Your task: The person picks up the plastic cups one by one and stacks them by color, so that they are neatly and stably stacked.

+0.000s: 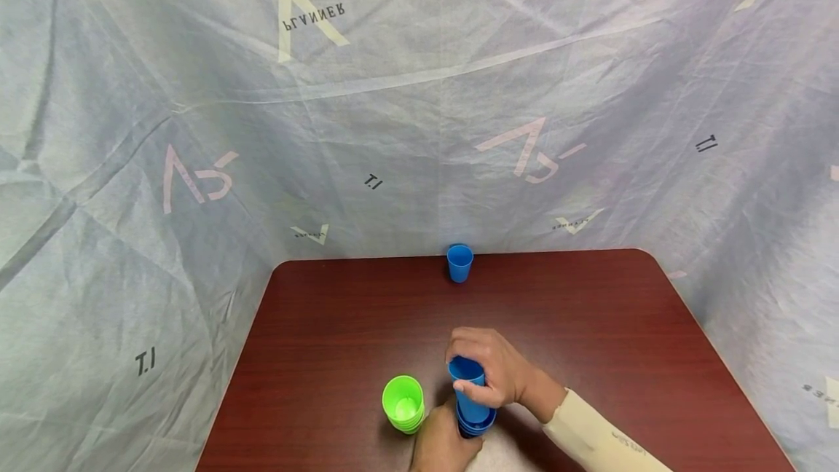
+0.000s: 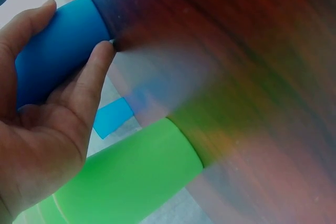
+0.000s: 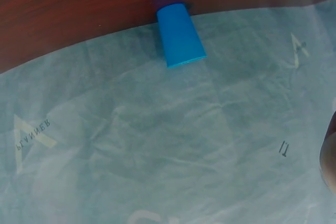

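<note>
A stack of blue cups [image 1: 477, 427] stands near the front of the table, and my left hand [image 1: 442, 439] grips it low on its side. In the left wrist view, that hand [image 2: 68, 98] curls its thumb and fingers round the blue cup wall [image 2: 65, 45]. My right hand [image 1: 494, 366] holds another blue cup [image 1: 470, 403] by its upper part, with its lower end inside the stack's mouth. Just left stands a stack of lime-green cups [image 1: 403, 406], open end up. Only a sliver of the right hand [image 3: 328, 161] shows in the right wrist view.
A single blue cup [image 1: 460, 264] stands upright at the table's far edge, also visible in the right wrist view. The dark red-brown table [image 1: 328, 326] has rounded far corners. Grey printed sheeting [image 1: 419, 130] hangs behind it and at both sides.
</note>
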`<state>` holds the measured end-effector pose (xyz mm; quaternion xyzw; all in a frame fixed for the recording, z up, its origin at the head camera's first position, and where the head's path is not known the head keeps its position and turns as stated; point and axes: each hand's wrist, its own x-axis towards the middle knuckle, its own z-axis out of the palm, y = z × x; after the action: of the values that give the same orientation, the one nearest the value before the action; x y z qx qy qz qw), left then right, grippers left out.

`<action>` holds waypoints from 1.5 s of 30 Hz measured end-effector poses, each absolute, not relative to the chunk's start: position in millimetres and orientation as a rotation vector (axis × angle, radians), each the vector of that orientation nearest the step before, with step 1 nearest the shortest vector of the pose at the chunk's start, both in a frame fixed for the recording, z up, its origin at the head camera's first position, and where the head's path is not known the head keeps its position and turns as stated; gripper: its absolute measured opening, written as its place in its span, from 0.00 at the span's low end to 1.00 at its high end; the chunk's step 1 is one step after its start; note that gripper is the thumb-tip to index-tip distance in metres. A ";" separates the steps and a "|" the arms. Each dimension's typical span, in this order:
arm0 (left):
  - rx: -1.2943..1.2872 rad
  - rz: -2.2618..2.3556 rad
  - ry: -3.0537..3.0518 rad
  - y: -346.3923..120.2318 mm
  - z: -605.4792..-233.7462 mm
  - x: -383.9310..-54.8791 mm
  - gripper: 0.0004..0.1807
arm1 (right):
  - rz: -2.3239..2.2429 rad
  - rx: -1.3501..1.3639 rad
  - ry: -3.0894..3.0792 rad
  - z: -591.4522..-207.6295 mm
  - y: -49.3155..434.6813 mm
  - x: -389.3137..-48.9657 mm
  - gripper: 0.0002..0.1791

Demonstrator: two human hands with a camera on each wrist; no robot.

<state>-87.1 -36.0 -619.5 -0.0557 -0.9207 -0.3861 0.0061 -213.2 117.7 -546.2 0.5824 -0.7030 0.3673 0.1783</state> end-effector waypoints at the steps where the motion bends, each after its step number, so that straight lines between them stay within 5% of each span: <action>1: -0.177 -1.216 -2.876 -36.2 -618.9 -86.9 0.27 | 1.028 1.647 -1.983 -546.4 117.9 -212.4 0.13; 25: -0.312 -0.954 -2.642 -29.7 -624.3 -87.2 0.20 | 0.798 1.620 -1.855 -569.8 121.6 -185.5 0.22; 45: -0.169 -0.857 -2.824 -25.9 -620.3 -85.0 0.26 | 0.805 1.513 -1.914 -596.1 129.6 -173.9 0.24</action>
<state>-85.0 -25.9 -620.3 -0.0569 -0.9512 -0.2887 0.0924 -173.9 129.6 -596.1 0.5650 -0.7146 0.3006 0.2824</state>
